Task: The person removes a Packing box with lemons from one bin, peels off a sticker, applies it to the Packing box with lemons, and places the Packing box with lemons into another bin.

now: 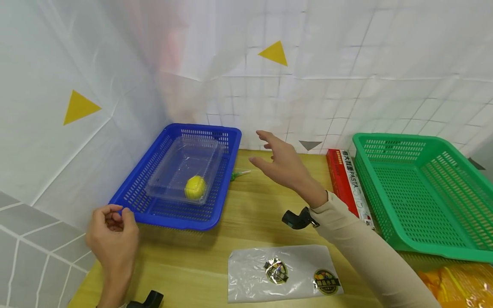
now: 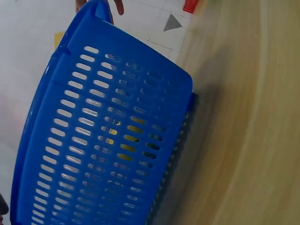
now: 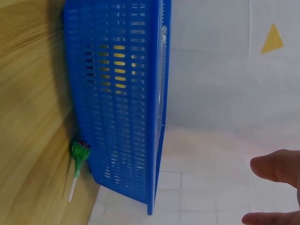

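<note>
While the left hand [image 1: 111,235] pinches the blue basket [image 1: 173,222] rim, the right hand [image 1: 284,161] hangs spread.
Keep the basket level imo, or the yellow ball [image 1: 195,187] might roll.

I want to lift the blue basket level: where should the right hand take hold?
Perhaps take the blue basket by its rim's far right corner, from the right: the rim juts past the slotted side, the right hand hovers beside that corner, and the left hand pinches the diagonally opposite one.
</note>
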